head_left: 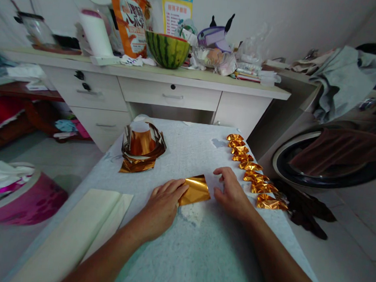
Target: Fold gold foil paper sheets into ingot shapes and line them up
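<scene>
A small sheet of gold foil paper (196, 190) lies on the cloth-covered table in front of me. Over its left end rests my left hand (167, 200), fingers together and holding it; part of the sheet is hidden beneath them. Just off the right edge of the sheet, my right hand (231, 192) is open, with thumb and forefinger apart and nothing between them. Along the table's right edge runs a row of several folded gold foil pieces (250, 166). To the far left sits a loose, curled stack of gold foil sheets (142, 148).
A folded cream-coloured sheet (70, 231) lies at the table's left. Behind the table (187, 145) is a white drawer counter (165, 93) bearing a cut watermelon (167, 51) and an orange bag (129, 21). A washing machine (282, 118) stands right, a full pink basket (40, 201) left.
</scene>
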A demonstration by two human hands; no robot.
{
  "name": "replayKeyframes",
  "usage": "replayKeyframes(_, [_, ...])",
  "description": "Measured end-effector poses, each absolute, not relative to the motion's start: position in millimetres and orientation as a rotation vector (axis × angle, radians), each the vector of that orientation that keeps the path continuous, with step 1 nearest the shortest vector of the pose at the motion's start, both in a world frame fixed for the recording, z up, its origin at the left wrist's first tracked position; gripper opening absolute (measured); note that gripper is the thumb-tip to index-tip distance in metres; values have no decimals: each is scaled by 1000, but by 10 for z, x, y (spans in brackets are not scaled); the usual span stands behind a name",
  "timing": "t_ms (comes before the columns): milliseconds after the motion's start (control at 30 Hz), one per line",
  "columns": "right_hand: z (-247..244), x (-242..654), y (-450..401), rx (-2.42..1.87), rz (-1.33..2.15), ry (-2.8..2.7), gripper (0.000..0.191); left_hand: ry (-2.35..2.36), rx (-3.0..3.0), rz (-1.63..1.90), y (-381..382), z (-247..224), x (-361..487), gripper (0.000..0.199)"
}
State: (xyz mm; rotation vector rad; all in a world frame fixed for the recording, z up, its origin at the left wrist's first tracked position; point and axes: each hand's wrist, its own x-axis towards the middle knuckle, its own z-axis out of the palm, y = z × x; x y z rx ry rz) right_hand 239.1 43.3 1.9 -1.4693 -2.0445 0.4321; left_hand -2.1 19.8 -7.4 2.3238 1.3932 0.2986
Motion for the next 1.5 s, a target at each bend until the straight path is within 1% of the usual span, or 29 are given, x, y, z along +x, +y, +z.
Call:
replayKeyframes(67, [108, 2339, 397, -1385, 428, -2141, 30, 1386, 2300, 350, 197, -57, 0, 59])
replayKeyframes(100, [145, 2312, 377, -1319, 440, -2216, 24, 1377, 2289, 391, 199, -51, 13, 62])
replayKeyframes(133, [171, 2286, 358, -1280, 445, -2274, 23, 1361, 2281, 438, 201, -49, 28, 65])
replayKeyframes(200, [189, 2247, 326, -1223, 448, -2367, 29, 1331, 2283, 522, 209, -54, 54, 71])
replayKeyframes(267, [171, 2225, 309, -1214, 438, -2411, 38, 1320, 2309, 589, 217, -65, 70, 71])
replayKeyframes(367, [131, 2213, 308, -1244, 429, -2428, 40, 1356, 2337, 641, 216, -52, 75, 61])
replayKeyframes(567, [128, 2199, 312, -1278, 384, -2446, 26, 1338, 2363, 586, 172, 65, 76, 23])
replayKeyframes(733, [154, 2208, 297, -1288, 404, -2443, 9, 1345, 2328, 561, 191, 55, 72, 16])
replayKeyframes(833, [171, 2210, 294, -1293, 422, -2432, 7, 1342, 2319, 576, 213, 34, 61, 12])
replayKeyframes(967, [175, 2206, 297, -1276, 411, -2440, 10, 1340, 2295, 606, 218, 41, 53, 15])
replayKeyframes(1133, [160, 2221, 285, -1286, 437, -2436, 8, 1358, 2265, 615, 218, 52, 54, 12])
replayKeyframes(1267, [146, 2231, 282, -1286, 470, -2420, 14, 1398, 2281, 582, 227, 46, 56, 11])
replayKeyframes(1367, [124, 2238, 303, -1307, 508, -2374, 11, 1425, 2289, 561, 230, 32, 51, 14])
replayKeyframes(1500, [83, 2245, 342, -1304, 598, -2317, 13, 1452, 2274, 540, 240, 1, 49, 21])
